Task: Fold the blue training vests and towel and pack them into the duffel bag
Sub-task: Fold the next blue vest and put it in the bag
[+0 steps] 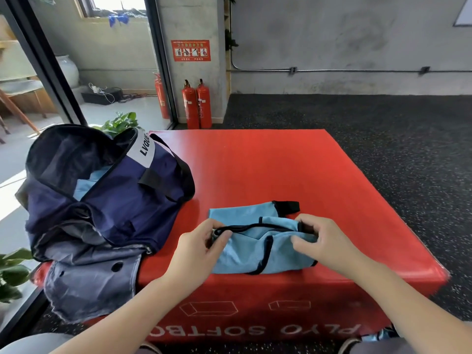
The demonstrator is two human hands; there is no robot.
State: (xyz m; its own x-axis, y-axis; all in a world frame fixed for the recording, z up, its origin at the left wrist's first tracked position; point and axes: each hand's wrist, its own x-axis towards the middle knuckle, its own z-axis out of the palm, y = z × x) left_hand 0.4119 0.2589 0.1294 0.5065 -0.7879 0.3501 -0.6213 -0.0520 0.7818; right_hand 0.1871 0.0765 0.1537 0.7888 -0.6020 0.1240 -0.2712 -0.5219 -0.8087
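Observation:
A light blue training vest [255,249] with black trim lies partly folded near the front edge of the red soft box [255,169]. My left hand [196,251] pinches the vest's left end at the black trim. My right hand [321,241] grips its right end, fingers curled into the cloth. The navy duffel bag [107,200] stands open at the box's left side, and light blue fabric [85,186] shows inside its mouth. Its grey flap hangs over the box's front left corner.
Green plant leaves [15,272] stand at the lower left, and more leaves [120,123] rise behind the bag. Red fire extinguishers [196,106] stand by the pillar. More blue fabric [378,335] lies on the dark speckled floor at the bottom right.

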